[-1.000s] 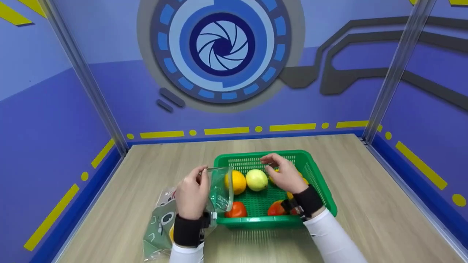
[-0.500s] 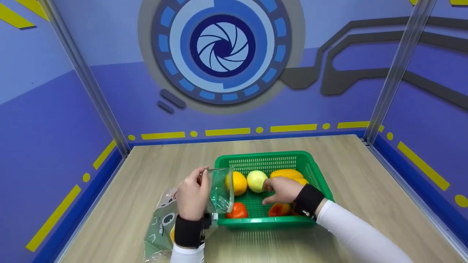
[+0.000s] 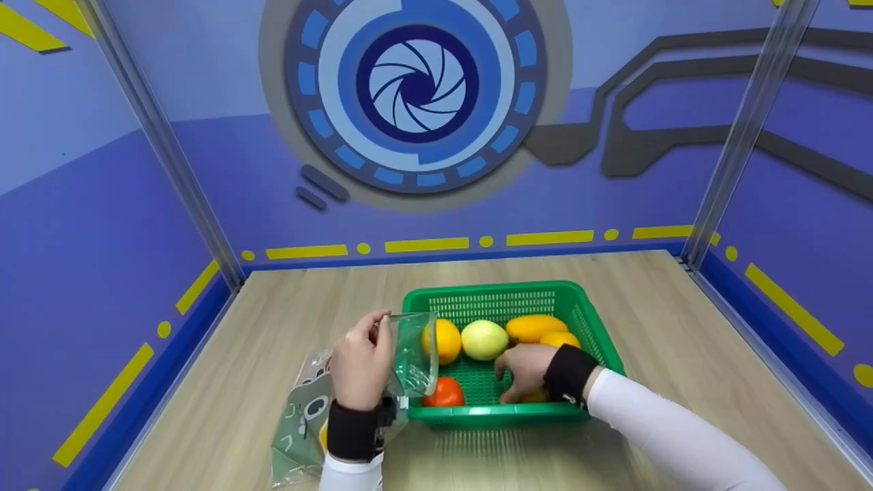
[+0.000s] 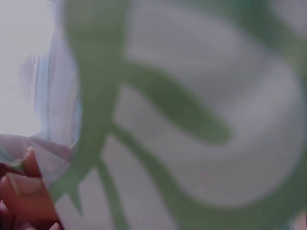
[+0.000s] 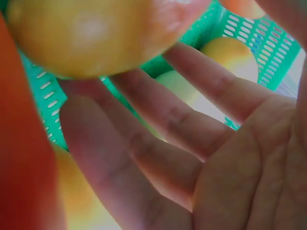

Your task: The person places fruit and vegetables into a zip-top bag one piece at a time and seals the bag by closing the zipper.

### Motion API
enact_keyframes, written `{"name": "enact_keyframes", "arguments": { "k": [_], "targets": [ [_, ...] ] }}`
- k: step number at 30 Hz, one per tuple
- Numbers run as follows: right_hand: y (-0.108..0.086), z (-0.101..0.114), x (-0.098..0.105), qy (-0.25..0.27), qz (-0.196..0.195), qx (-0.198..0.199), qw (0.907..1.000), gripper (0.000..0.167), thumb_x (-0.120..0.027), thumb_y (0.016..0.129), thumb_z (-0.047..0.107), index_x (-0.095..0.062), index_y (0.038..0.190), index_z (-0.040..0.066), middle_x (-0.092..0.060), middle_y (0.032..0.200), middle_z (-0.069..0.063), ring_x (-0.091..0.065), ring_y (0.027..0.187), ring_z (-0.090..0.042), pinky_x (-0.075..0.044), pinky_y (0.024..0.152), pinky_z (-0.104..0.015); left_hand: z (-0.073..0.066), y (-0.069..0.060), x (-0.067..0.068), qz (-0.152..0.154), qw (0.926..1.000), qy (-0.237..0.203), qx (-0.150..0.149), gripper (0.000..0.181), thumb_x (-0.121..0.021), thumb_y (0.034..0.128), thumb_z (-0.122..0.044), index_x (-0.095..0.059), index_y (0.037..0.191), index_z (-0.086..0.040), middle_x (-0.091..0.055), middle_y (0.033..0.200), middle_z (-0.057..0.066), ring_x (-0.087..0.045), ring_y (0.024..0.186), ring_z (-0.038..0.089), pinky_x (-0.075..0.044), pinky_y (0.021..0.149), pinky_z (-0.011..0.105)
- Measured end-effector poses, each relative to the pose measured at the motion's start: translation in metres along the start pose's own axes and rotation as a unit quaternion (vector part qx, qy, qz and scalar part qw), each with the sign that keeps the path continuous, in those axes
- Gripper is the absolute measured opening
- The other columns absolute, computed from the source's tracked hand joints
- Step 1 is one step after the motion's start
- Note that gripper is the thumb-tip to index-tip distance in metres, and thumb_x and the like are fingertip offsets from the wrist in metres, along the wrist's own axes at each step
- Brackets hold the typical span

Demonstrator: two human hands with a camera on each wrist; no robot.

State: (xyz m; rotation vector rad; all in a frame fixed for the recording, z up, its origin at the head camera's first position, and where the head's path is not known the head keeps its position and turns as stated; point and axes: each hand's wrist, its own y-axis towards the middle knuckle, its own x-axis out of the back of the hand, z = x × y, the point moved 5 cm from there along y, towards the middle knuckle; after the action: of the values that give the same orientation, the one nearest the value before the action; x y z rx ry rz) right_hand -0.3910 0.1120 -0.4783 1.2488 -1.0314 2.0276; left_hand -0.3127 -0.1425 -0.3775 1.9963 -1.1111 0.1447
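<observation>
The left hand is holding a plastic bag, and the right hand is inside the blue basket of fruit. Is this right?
Not quite: the basket is green, as the head view shows. The left hand does hold a plastic bag, and the right hand is inside the basket.

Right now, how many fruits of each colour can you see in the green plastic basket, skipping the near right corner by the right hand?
Smooth yellow fruits, one partly hidden: 2
Round orange fruit: 1
Round pale green fruit: 1
Round red fruit: 1
Total: 5
</observation>
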Motion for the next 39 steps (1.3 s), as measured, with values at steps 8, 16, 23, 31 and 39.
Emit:
{"name": "enact_keyframes", "arguments": {
  "k": [8,16,23,31,39],
  "targets": [
    [0.004,-0.002,-0.003,0.005,0.02,-0.008,0.9998,0.038,-0.084,0.084,0.042,-0.075,0.106,0.013,-0.074,0.098,0.001,-0.057,0.077,-0.012,-0.054,0.079,-0.034,-0.001,0.0,-0.001,0.005,0.9999,-0.008,0.007,0.016,-0.068,0.0975,-0.009,-0.078,0.108,-0.003,-0.062,0.07,0.006,-0.046,0.057,0.012,-0.038,0.053,0.023],
    [0.008,-0.006,-0.002,0.034,0.005,-0.014,0.9993,0.026,-0.078,0.089,0.036,-0.074,0.103,0.015,-0.072,0.098,0.001,-0.056,0.08,-0.013,-0.052,0.084,-0.037,-0.002,0.001,0.0,0.004,0.9999,-0.013,0.003,0.016,-0.067,0.0974,-0.009,-0.078,0.107,-0.002,-0.064,0.072,0.007,-0.047,0.057,0.012,-0.039,0.054,0.023],
    [0.006,-0.007,0.0,0.04,-0.002,0.002,0.9992,0.022,-0.077,0.089,0.036,-0.076,0.094,0.015,-0.071,0.087,0.006,-0.055,0.073,-0.01,-0.051,0.076,-0.032,-0.002,0.001,0.0,-0.001,1.0,-0.007,-0.006,0.016,-0.068,0.0973,-0.01,-0.078,0.106,-0.002,-0.064,0.07,0.006,-0.048,0.057,0.012,-0.039,0.054,0.024],
    [0.012,-0.011,0.009,0.095,-0.065,0.022,0.9931,0.033,-0.066,0.099,0.043,-0.064,0.081,0.015,-0.048,0.068,0.007,-0.048,0.064,-0.012,-0.037,0.064,-0.027,-0.003,0.002,0.001,-0.005,0.9999,0.003,-0.01,0.016,-0.068,0.0969,-0.01,-0.079,0.106,-0.003,-0.062,0.068,0.005,-0.046,0.056,0.011,-0.038,0.054,0.024],
    [0.005,-0.008,0.036,0.167,-0.157,0.022,0.9731,0.036,-0.063,0.1,0.047,-0.065,0.091,0.011,-0.052,0.074,0.002,-0.049,0.065,-0.015,-0.04,0.064,-0.029,-0.002,0.0,0.001,-0.004,0.9999,0.001,-0.01,0.015,-0.068,0.0966,-0.009,-0.079,0.106,-0.002,-0.064,0.07,0.006,-0.047,0.057,0.011,-0.04,0.054,0.024]
  ]
}}
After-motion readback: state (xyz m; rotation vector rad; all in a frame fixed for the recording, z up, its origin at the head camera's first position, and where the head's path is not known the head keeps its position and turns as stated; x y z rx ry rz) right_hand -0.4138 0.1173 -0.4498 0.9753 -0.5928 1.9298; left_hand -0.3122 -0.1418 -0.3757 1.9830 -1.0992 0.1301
